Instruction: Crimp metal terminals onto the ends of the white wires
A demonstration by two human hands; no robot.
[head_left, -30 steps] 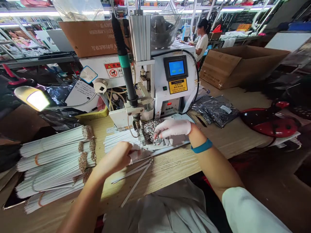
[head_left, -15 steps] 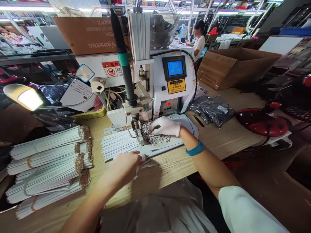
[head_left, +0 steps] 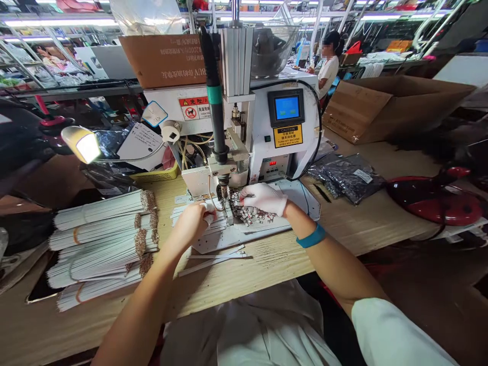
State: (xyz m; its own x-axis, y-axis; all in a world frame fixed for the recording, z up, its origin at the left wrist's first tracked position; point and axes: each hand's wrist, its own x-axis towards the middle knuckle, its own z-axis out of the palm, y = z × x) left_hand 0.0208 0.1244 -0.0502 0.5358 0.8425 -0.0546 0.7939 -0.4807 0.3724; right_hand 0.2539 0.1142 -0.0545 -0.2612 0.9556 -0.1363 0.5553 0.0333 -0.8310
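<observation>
My left hand (head_left: 193, 219) is closed, its capped fingertips pinching a white cable strip (head_left: 213, 222) just left of the soldering head (head_left: 223, 192) of the white machine (head_left: 263, 132). The hand rests over a small stack of white strips (head_left: 182, 212) on the machine's base plate (head_left: 244, 235). My right hand (head_left: 265, 198), in a white glove, curls down onto a pile of small connector pieces (head_left: 254, 216) just right of the head, fingertips pinched together. A blue band (head_left: 311, 237) is on that wrist.
Bundles of white strips with copper ends (head_left: 102, 244) lie at the left. Loose strips (head_left: 215, 259) rest near the table's front edge. A lamp (head_left: 82, 145), dark bags (head_left: 348, 175), a red object (head_left: 438, 201) and a cardboard box (head_left: 385, 104) surround the machine. Another person (head_left: 330, 63) sits far back.
My left hand has gone from the table's front edge up to the soldering head, leaving loose strips on the table. My right hand has stayed on the connector pile.
</observation>
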